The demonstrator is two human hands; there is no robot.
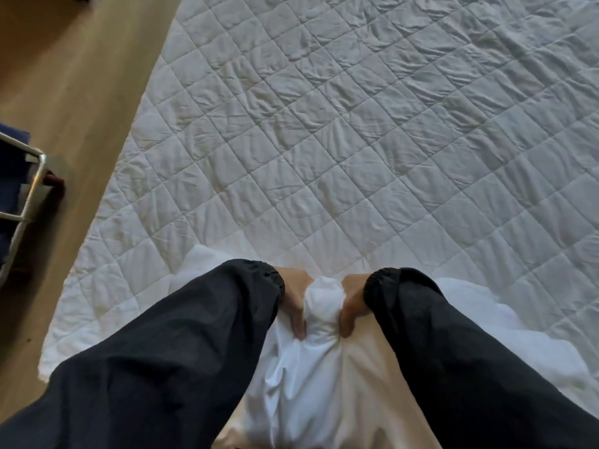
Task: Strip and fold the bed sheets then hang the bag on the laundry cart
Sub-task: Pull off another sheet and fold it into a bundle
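Note:
A bunched white bed sheet (pixel 321 361) hangs down between my arms over the near edge of the bed. My left hand (pixel 296 306) and my right hand (pixel 351 306) grip the gathered top of the sheet from either side, close together, fingers curled into the cloth. Both arms are in dark sleeves. Beyond my hands lies the quilted white mattress pad (pixel 356 140), wrinkled and bare. At the left edge stands the metal frame of the laundry cart (pixel 30 186) with dark blue fabric in it.
Wooden floor (pixel 74 76) runs along the left side of the bed, between the bed and the cart. More white sheet (pixel 518 335) lies spread on the bed at the lower right.

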